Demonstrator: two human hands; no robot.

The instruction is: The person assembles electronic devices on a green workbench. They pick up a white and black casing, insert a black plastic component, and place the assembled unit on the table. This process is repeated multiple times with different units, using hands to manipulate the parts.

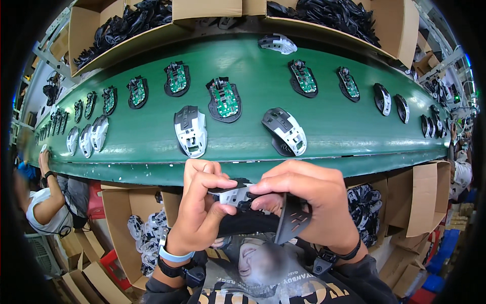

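In front of my chest, both hands grip a white and black computer mouse shell (230, 196). My left hand (196, 215) is closed, its thumb and forefinger pinching the shell's left end. The thumb and fingers of my right hand (320, 195) press on the right end. A dark slotted mouse panel (293, 222) hangs under my right palm, against those fingers; I cannot tell if it joins the shell. Just beyond my hands, two white and black mouse top shells (191, 133) lie on the green worktop (238, 139), one on each side.
Mouse bases with green circuit boards (225, 100) line the worktop, with several white shells (99, 134) at left. Cardboard boxes of black parts (329, 20) stand along the far side. A box of white shells (147, 238) sits at lower left. Another person's hand (44, 157) is at far left.
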